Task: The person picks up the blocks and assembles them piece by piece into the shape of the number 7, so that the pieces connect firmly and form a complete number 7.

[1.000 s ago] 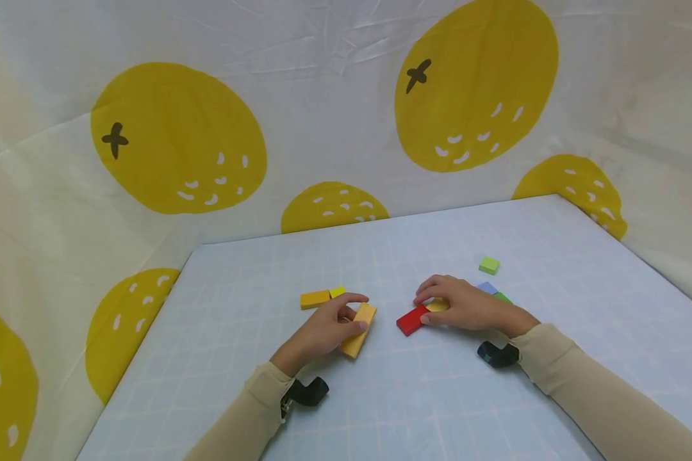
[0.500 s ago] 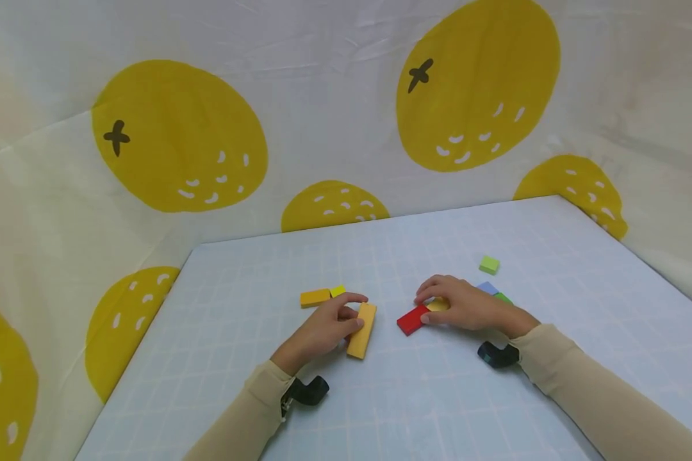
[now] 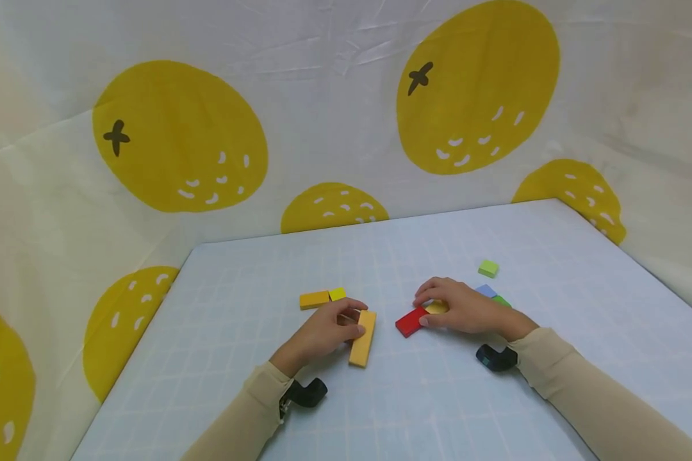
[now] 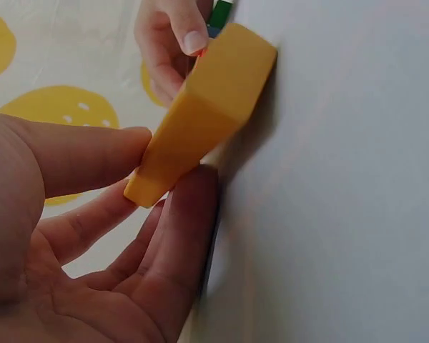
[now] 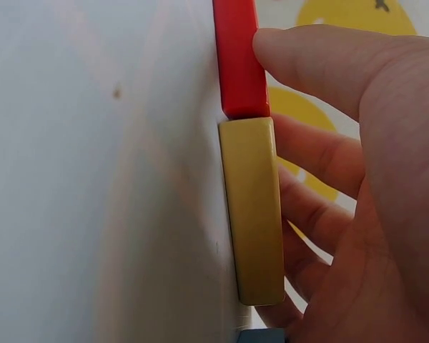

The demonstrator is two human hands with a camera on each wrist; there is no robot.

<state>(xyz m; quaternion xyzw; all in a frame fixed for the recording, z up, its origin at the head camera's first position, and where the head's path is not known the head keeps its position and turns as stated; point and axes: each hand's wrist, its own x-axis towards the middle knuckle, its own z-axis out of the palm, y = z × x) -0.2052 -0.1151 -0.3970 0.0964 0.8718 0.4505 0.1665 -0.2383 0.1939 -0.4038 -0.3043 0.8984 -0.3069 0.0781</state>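
Note:
My left hand (image 3: pixel 323 330) pinches a long orange-yellow wooden block (image 3: pixel 362 339) between thumb and fingers. In the left wrist view that block (image 4: pixel 200 114) slants up, with a shadow on the table beside it. My right hand (image 3: pixel 467 307) holds a red block (image 3: pixel 411 322), thumb on its near side and fingers beyond it. A gold-tan block (image 5: pixel 254 214) lies end to end with the red block in the right wrist view, inside the curve of the fingers. The right hand partly hides the tan block in the head view.
Left of centre lie an orange block (image 3: pixel 314 300) and a small yellow block (image 3: pixel 337 293), touching. Behind the right hand are a blue block (image 3: pixel 486 291) and a green block (image 3: pixel 502 300). A light-green block (image 3: pixel 488 268) lies farther back. Fruit-print cloth walls (image 3: pixel 329 96) enclose the table.
The long orange-yellow block has turned in my left hand, now pointing more toward me, and has come slightly nearer. My right hand and the red block stay almost in place.

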